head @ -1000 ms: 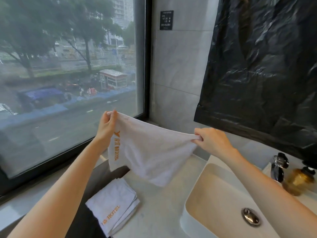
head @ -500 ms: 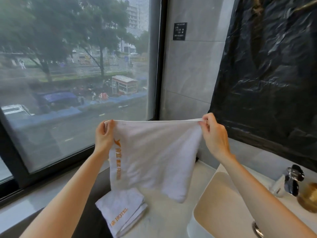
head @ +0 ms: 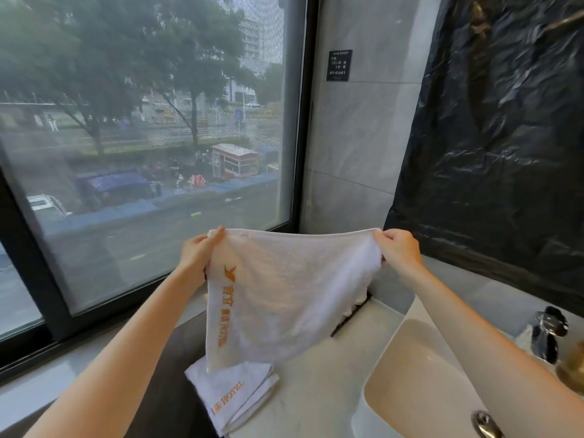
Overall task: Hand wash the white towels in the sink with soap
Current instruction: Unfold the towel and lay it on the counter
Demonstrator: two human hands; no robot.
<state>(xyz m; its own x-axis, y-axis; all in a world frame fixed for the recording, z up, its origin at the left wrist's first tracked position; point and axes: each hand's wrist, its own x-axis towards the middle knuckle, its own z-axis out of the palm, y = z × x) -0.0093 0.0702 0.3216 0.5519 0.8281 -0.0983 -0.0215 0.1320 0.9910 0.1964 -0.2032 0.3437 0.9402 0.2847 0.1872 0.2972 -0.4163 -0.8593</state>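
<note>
Hotel bathroom. A white countertop basin [head: 410, 384] with a metal drain plug [head: 485, 423] and a chrome tap [head: 548, 336] sits on a pale stone bench [head: 316, 393]. An amber bottle [head: 573, 368] stands beside the tap. The folded towel [head: 230, 396] on the bench carries orange "HOTEL" lettering, and the unfolded towel [head: 290, 295] bears an orange logo. Grey wall tiles [head: 357, 137] hold a small black notice plate [head: 339, 65]. A large window [head: 142, 137] overlooks a street from above.

A large window [head: 142, 153] filled nine to twelve o'clock; a small black wall sign [head: 339, 65] hung at one, crinkled black plastic sheeting [head: 505, 137] at two.
</note>
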